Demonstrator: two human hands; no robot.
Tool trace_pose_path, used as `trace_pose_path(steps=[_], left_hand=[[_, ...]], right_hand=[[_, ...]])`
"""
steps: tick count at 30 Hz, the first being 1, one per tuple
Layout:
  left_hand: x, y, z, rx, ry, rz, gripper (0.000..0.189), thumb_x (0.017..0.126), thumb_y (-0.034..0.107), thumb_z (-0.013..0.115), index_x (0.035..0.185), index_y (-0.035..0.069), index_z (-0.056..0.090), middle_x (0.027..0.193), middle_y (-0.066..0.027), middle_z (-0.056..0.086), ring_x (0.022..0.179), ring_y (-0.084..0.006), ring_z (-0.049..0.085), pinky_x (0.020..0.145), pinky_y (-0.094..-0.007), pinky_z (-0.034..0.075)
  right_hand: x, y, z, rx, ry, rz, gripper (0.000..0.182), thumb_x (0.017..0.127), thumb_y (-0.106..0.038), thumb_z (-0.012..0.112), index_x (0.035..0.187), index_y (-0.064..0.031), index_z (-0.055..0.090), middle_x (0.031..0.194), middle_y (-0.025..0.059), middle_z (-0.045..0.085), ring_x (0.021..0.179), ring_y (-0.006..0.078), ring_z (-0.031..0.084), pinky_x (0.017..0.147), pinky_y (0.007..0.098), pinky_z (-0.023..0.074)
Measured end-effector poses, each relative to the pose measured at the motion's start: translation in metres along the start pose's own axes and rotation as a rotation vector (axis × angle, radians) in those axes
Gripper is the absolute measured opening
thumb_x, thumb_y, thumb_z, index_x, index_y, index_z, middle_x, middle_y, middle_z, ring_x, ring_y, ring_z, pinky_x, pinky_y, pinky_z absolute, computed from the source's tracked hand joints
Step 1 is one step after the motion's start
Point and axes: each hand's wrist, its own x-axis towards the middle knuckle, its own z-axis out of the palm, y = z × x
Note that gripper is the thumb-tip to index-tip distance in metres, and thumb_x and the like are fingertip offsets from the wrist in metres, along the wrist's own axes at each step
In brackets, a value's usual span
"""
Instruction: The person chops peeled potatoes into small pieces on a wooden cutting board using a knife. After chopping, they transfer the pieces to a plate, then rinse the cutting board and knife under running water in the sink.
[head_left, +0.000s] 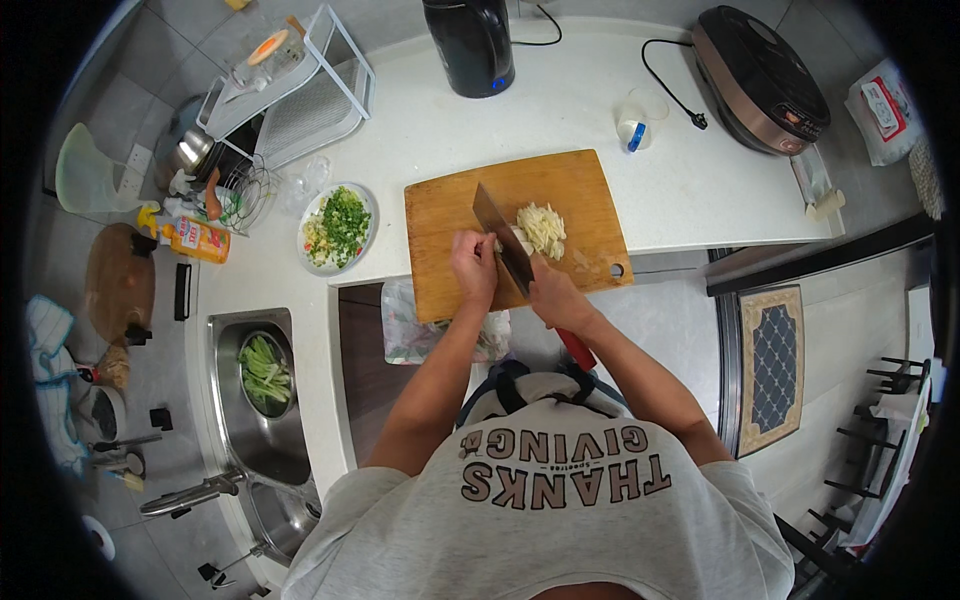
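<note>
On a wooden cutting board (442, 210) lies a heap of pale, thinly cut vegetable strips (541, 229). My right hand (559, 296) grips a cleaver (504, 238) with a red handle, its blade standing on edge over the board, left of the heap. A few pale slices show close against the blade's right side. My left hand (475, 262) rests on the board left of the blade, fingers curled; a small pale piece shows at its fingertips, partly hidden. Left of the board, a white plate (301, 247) holds chopped green onion and other minced bits.
A sink (225, 420) at the left holds a metal bowl of leafy greens (264, 375). Behind the board stand a black kettle (472, 52), a small blue-capped container (634, 135) and a rice cooker (761, 82). A spray bottle (199, 238) and wire rack (315, 112) stand left.
</note>
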Motion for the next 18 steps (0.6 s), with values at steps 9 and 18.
trace_pose_path(steps=[9, 18], left_hand=[[-0.001, -0.004, 0.002, 0.002, -0.002, -0.018, 0.016, 0.073, -0.003, 0.063, 0.065, -0.001, 0.049, 0.063, -0.0107, 0.046, 0.057, -0.0221, 0.045, 0.051, -0.031, 0.036], [0.0, -0.005, -0.003, 0.064, -0.038, -0.015, 0.009, 0.074, -0.002, 0.062, 0.073, -0.001, 0.054, 0.068, -0.0117, 0.05, 0.061, -0.0227, 0.048, 0.054, -0.0302, 0.039]], right_hand=[[-0.018, -0.008, -0.029, 0.067, -0.012, -0.122, 0.016, 0.083, -0.005, 0.042, 0.095, 0.0048, 0.039, 0.068, 0.0266, 0.056, 0.045, 0.0344, 0.057, 0.042, 0.041, 0.0483], [-0.025, -0.032, -0.051, 0.112, 0.037, 0.117, 0.02, 0.085, -0.008, 0.042, 0.102, 0.0018, 0.037, 0.065, 0.0154, 0.053, 0.044, 0.0204, 0.052, 0.038, 0.0324, 0.044]])
